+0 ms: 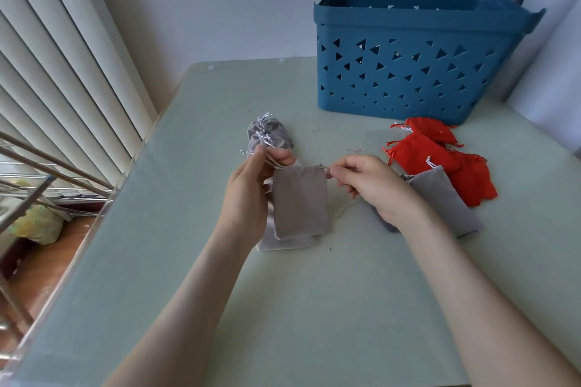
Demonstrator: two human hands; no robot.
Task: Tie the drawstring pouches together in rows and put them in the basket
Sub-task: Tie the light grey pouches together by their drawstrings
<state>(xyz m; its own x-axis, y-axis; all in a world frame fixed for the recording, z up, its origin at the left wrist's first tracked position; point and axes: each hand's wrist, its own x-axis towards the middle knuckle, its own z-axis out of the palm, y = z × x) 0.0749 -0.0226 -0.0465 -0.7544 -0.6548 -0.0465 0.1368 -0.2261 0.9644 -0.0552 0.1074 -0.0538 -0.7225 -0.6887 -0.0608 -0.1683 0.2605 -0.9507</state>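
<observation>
A flat grey drawstring pouch (300, 199) hangs between my hands above the table's middle. My left hand (251, 192) pinches the white cord at its top left corner. My right hand (369, 187) pinches the cord at its top right corner. Another grey pouch (287, 242) lies under it on the table. A bunch of tied grey pouches (268, 135) lies just beyond my left hand. Several red pouches (440, 160) lie to the right, with a loose grey pouch (446, 201) partly under my right wrist. The blue basket (408, 60) stands at the back right.
The pale green table (314, 308) ends at a left edge beside vertical blinds (63, 72). A metal rack and a floor with a yellow bag (37, 225) lie below on the left. Curtains hang behind the basket on the right.
</observation>
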